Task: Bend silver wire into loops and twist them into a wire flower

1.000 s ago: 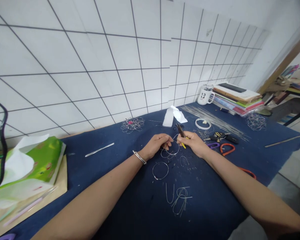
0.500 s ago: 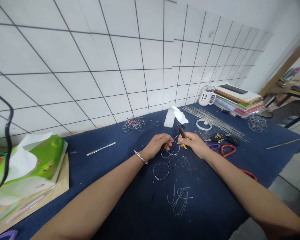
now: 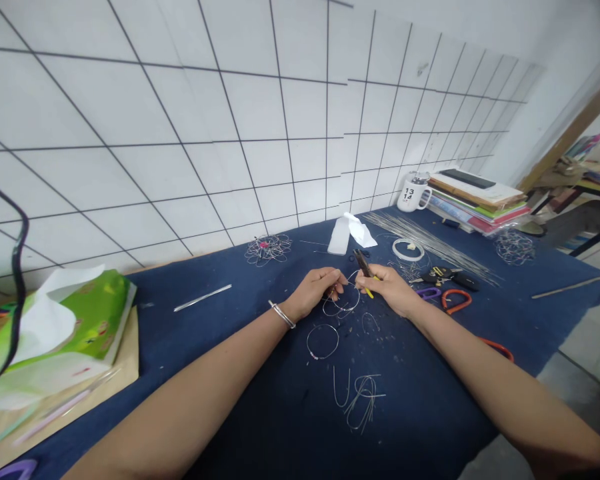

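Observation:
My left hand (image 3: pixel 325 283) is closed in a pinch on a thin wire loop (image 3: pixel 359 303), which spans the gap between both hands. Pliers (image 3: pixel 364 265) with dark jaws and yellow handles sit in my closed right hand (image 3: pixel 387 287), their jaws pointing away from me. The right fingertips are close to the loop's upper end; whether they also touch the wire I cannot tell. A separate wire ring (image 3: pixel 323 341) lies on the dark blue cloth just below my left hand. Nearer to me is a small heap of bent wires (image 3: pixel 364 400).
Orange-handled scissors (image 3: pixel 456 301), a wire coil (image 3: pixel 408 250) and long straight wires (image 3: pixel 430 240) lie to the right. Behind them stand a white mug (image 3: pixel 413 192) and stacked books (image 3: pixel 480 193). A tangled wire bundle (image 3: pixel 268 249) is near the wall; a green tissue pack (image 3: pixel 95 320) is left.

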A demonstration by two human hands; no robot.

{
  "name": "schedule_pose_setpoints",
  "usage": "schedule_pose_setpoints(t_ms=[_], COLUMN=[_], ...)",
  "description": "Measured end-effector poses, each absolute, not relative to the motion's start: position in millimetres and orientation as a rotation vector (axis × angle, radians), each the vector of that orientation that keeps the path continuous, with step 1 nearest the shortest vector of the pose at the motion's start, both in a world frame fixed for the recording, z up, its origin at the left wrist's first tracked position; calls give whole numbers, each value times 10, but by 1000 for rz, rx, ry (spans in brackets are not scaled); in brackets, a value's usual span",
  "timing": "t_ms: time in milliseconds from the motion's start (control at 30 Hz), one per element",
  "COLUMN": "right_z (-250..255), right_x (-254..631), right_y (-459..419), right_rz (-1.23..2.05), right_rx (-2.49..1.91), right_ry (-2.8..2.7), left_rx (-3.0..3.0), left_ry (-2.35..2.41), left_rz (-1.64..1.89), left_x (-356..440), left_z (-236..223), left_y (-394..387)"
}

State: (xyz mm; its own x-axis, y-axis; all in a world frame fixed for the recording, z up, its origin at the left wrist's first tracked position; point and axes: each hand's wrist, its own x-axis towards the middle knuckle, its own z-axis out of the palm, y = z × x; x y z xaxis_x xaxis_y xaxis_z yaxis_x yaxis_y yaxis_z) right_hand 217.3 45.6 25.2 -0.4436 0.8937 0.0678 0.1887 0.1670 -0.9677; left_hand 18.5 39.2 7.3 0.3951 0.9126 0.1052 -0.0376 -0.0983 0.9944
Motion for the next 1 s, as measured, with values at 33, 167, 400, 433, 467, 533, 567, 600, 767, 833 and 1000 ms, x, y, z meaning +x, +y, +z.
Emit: schedule_pose_setpoints(t_ms=[33,167,400,433,467,533,567,600,767,833,1000], right_z=[256,268,270,269,268,265,263,262,268,276,276], right_x=[2172,2175,2179,2178,2177,2173,2171,2169,2152,2146,2135], right_y=[454,447,447,447,446,447,447,448,444,439,431], right_rz=[1321,1329,1324,1325,1325,1322,1321,1319,1319,1322,1307], right_rx=[-1025,-1006,-1011,-1010,-1011,-1016,-1018,-1021,-1013,-1012,-1027], right_ry=[-1767,-1766,-1778,-1778,-1778,-1779,-1779,-1779,-1781,-1781,-1788], left_rx=[1436,1439,1431,1427,1424,1419,1420,1423,1477,1492,1498], left_ry=[838,826,807,797,790,782,781,780,784,793,816], left_rz=[982,984,971,967,961,941,929,912,863,865,828], left_x=[184,180,173,171,169,165,164,163,169,171,164], left_z=[70,58,53,54,54,55,55,55,60,64,73], left_y=[393,402,406,407,408,413,416,418,419,417,411])
